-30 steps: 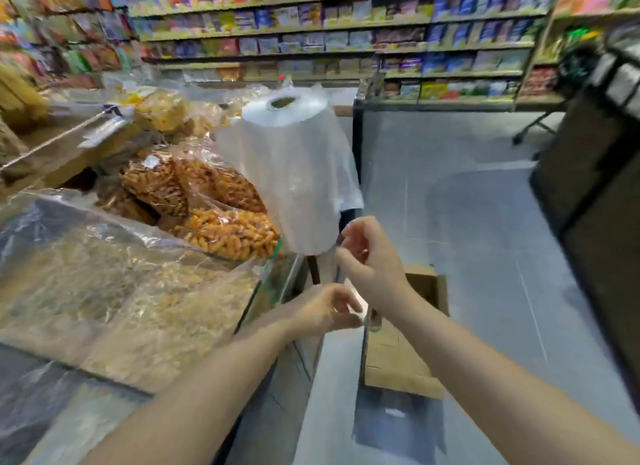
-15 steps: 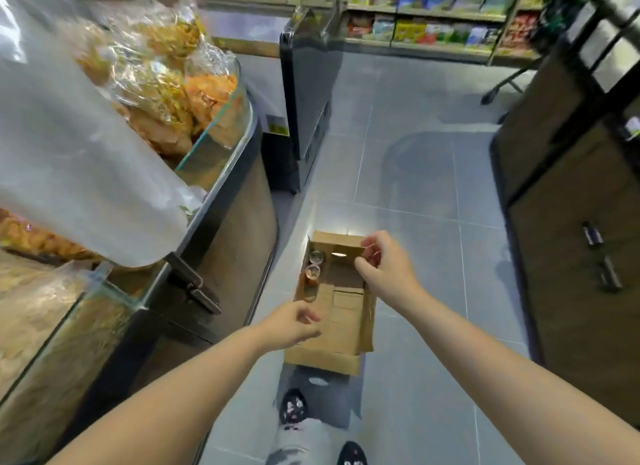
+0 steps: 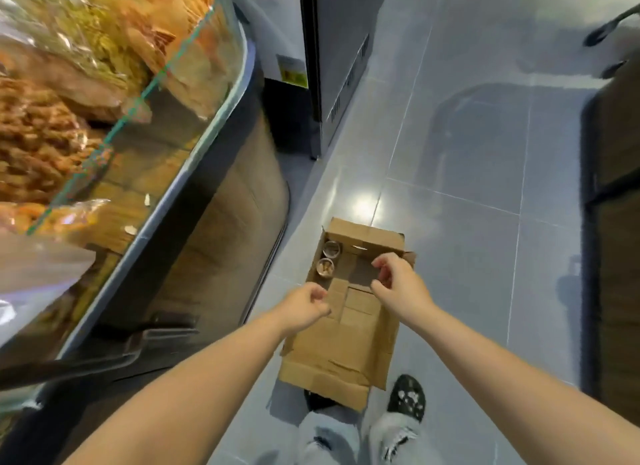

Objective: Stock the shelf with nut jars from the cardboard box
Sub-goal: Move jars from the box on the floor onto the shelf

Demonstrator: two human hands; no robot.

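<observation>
Down on the floor, cardboard box [image 3: 346, 347] lies open, almost empty: two nut jars [image 3: 325, 268] upright in its far-left corner. Both hands hover above it, no jar held. Left hand [image 3: 304, 307] fingers curled to thumb; right hand [image 3: 398, 286] fingers loosely bent, apart from thumb. Likely near the end: both jars need lifting and shelving.

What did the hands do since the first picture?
Both hands came down from up by the counter toward the box on the floor: the left hand and right hand now hover above it, holding nothing. The two jars stayed in its far left corner.
</observation>
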